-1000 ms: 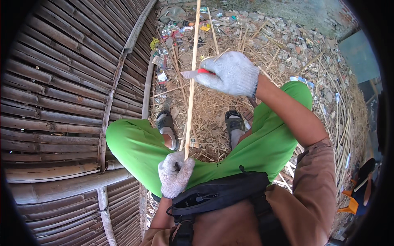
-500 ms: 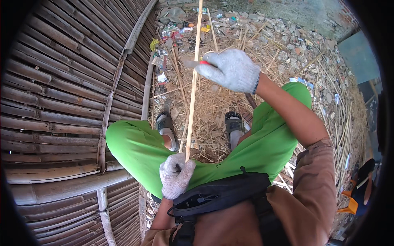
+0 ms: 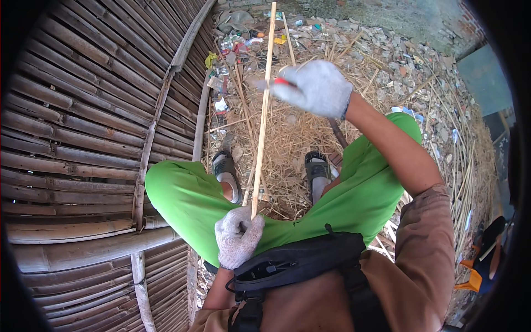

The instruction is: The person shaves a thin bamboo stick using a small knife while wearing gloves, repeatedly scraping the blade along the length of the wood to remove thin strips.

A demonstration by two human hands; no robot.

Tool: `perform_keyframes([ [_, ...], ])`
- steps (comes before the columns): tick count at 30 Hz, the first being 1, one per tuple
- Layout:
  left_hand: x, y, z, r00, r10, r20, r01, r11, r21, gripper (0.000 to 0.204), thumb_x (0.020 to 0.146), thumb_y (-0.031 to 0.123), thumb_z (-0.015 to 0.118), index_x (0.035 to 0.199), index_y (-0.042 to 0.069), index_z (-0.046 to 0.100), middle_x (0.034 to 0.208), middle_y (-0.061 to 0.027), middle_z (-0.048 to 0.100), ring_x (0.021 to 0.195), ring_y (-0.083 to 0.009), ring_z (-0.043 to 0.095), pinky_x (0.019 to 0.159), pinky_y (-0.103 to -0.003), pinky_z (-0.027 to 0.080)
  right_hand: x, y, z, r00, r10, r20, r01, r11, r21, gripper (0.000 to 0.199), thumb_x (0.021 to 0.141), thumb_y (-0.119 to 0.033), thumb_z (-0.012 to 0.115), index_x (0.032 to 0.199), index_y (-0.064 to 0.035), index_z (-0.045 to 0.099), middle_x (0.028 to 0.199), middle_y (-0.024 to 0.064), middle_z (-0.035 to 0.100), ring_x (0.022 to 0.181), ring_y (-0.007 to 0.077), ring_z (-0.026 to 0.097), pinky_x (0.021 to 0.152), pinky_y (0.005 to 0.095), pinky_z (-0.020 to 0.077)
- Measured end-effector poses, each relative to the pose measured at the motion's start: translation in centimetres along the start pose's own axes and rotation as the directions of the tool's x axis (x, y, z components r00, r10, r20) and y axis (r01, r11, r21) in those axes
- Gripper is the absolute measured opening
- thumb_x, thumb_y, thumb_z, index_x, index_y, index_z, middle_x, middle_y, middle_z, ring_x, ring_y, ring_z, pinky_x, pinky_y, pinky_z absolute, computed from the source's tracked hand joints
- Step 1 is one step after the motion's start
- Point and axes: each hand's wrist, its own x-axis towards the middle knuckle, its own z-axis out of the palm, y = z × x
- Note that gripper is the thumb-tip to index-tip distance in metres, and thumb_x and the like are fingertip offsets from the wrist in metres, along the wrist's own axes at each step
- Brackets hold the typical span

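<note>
A long pale strip of split bamboo (image 3: 262, 130) runs from my lap up toward the far wall. Its near end is held in my left hand (image 3: 239, 236), gloved in white knit and closed at the lap. My right hand (image 3: 321, 88), in a matching glove, is wrapped round the red handle of a knife (image 3: 285, 83). The blurred blade lies across the strip's upper part; whether it bites into the bamboo I cannot tell. A second thin strip (image 3: 289, 41) shows behind the right hand.
A bamboo slat wall (image 3: 83, 138) rises on my left. Shavings (image 3: 287, 144) cover the ground between my sandalled feet, with rubble and litter (image 3: 398, 72) beyond. Loose bamboo strips (image 3: 451, 182) lie at right. A black waist bag (image 3: 298, 260) rests on my lap.
The knife and my right hand have shifted slightly to the right and nearer to me along the strip. My left hand keeps its hold, almost still.
</note>
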Motion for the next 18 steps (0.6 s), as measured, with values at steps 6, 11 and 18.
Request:
perform_keyframes([
  [6,-0.9,-0.6,-0.2,0.998,-0.069,0.002,0.069,0.981,-0.184,0.015,0.092,0.009,0.083,0.1,0.002,0.071,0.068,-0.0017,0.063,0.059,-0.0088,0.055,0.058,-0.03,0.05,1.4,17.3,-2.5,0.817,0.5,-0.287,-0.515,0.857,0.029,0.089,0.105,-0.081,0.027,0.111,-0.0066,0.074,0.1,0.0214,0.079,0.095,0.0383,0.078,0.094,0.0505,0.0596],
  [11,-0.7,-0.6,0.2,0.988,-0.156,-0.007,0.152,0.968,-0.201,0.016,0.092,0.009,0.083,0.1,0.002,0.071,0.068,-0.0018,0.063,0.061,-0.008,0.054,0.059,-0.029,0.049,0.5,6.5,-0.1,0.9,0.239,-0.365,-0.169,0.962,0.212,0.075,0.105,-0.075,0.043,0.103,-0.0067,0.074,0.082,0.0188,0.072,0.081,0.0395,0.073,0.079,0.053,0.0579],
  [18,0.6,1.5,0.4,0.997,-0.062,-0.041,0.062,0.998,-0.011,0.016,0.092,0.01,0.083,0.101,0.002,0.074,0.067,-0.0037,0.062,0.058,-0.0082,0.054,0.056,-0.03,0.049,-2.9,-2.5,0.7,0.979,0.198,0.042,-0.189,0.822,0.537,0.07,0.104,-0.072,0.053,0.095,-0.0044,0.071,0.076,0.0206,0.067,0.074,0.0354,0.07,0.074,0.0502,0.0546],
])
